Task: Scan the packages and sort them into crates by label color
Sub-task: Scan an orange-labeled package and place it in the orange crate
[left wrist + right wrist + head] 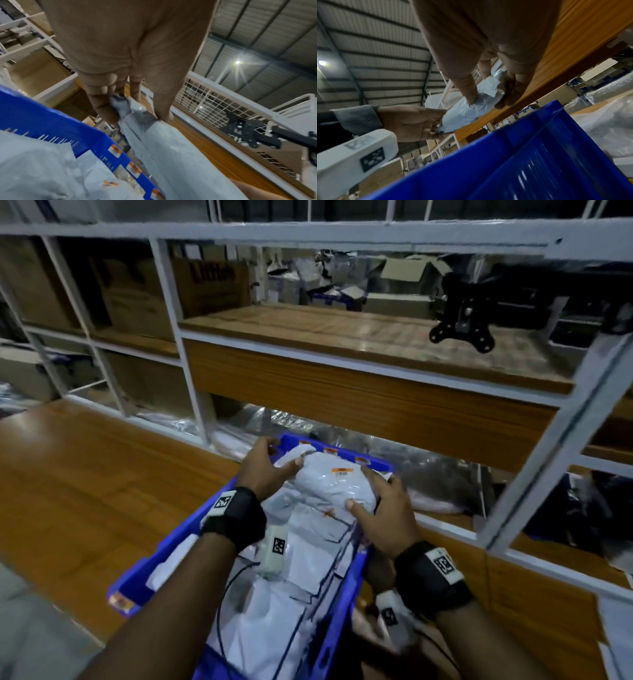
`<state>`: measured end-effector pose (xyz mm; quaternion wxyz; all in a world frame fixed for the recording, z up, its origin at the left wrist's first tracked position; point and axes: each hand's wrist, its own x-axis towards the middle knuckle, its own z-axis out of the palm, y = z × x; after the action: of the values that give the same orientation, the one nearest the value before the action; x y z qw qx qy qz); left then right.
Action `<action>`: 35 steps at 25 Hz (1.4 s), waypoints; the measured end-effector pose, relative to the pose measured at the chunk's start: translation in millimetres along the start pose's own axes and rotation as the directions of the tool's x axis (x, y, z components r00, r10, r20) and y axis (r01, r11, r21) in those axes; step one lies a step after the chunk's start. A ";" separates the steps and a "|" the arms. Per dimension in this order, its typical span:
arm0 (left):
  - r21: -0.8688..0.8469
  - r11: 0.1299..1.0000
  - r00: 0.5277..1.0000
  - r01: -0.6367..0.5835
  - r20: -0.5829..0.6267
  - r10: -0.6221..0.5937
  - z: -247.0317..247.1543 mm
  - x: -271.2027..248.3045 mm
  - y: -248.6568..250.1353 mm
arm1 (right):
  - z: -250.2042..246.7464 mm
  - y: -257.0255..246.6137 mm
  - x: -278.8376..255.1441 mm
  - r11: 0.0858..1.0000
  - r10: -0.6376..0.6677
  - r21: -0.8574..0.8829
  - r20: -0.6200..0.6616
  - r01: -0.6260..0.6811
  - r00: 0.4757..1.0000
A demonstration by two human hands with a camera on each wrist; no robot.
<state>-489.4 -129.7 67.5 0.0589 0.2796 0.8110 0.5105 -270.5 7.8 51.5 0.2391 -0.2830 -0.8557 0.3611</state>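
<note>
A grey plastic mailer package with an orange label is held above a blue crate full of similar grey packages. My left hand pinches the package's left end, thumb on top; the left wrist view shows the fingers curled round the crumpled end of the package. My right hand grips its right end, the thumb pressing the package and the fingers behind it. Orange tags run along the crate's far wall.
The crate stands on a wooden table. Behind it rises a white metal rack with a wooden shelf, cardboard boxes and a black monitor mount. Plastic-wrapped goods lie under the shelf.
</note>
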 end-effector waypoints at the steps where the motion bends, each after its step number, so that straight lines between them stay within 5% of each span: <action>1: 0.017 1.000 1.000 -0.002 0.015 0.002 5.7 11.7 -5.6 | 6.6 2.6 16.4 0.999 0.031 -0.022 0.017 -0.030 0.999; 5: 0.008 0.999 0.996 0.040 0.077 -0.041 30.5 40.7 -24.7 | 34.1 17.5 65.6 0.989 0.089 -0.130 0.114 -0.074 0.989; 10: 0.123 0.992 0.979 -0.014 0.205 -0.012 47.0 49.2 -39.8 | 61.2 34.6 84.2 0.877 0.021 -0.475 0.194 0.075 0.981; 17: 0.409 0.896 0.882 -0.175 0.469 -0.042 65.7 53.3 -55.7 | 61.8 30.5 84.6 0.826 0.059 -0.560 0.202 0.066 0.978; 24: 0.603 0.745 0.784 -0.286 0.594 -0.180 87.2 53.9 -66.3 | 67.6 30.5 89.9 0.639 0.183 -0.759 0.311 0.128 0.932; 29: 0.624 0.719 0.778 -0.306 0.599 -0.189 87.4 51.3 -69.4 | 69.9 30.1 91.2 0.622 0.211 -0.774 0.311 0.118 0.927; 35: 0.578 0.782 0.833 -0.235 0.534 -0.144 83.2 47.0 -52.1 | 59.9 22.5 84.7 0.710 0.071 -0.696 0.218 0.104 0.974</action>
<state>-517.6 -56.3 -7.7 0.1812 0.4383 0.8731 0.1127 -361.7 47.5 14.5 0.0168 -0.3014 -0.9527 0.0359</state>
